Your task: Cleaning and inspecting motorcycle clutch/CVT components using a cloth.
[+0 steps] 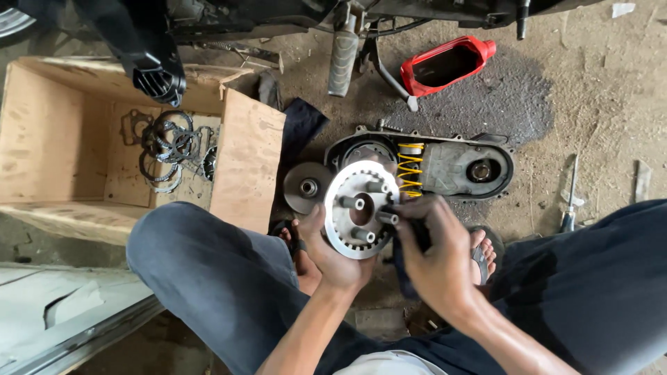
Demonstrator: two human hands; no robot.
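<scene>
Round silver toothed metal clutch plate held in left hand grip; right hand grip pinching dark rag against plate pin, above grey engine cover on floor.

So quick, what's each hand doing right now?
Left hand: closed, holding the round silver metal disc with pins from below.
Right hand: closed, pressing a dark cloth against the disc's edge.

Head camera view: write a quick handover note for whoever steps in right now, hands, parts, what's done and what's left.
Left hand: holds the round metal clutch plate from below, pins up.
Right hand: presses a dark cloth on the plate's right edge.
Nearby: open engine cover with yellow spring on the ground, pulley disc beside it, gaskets in the wooden box.
Done: parts are out.
Left: wiping appears unfinished.
</scene>
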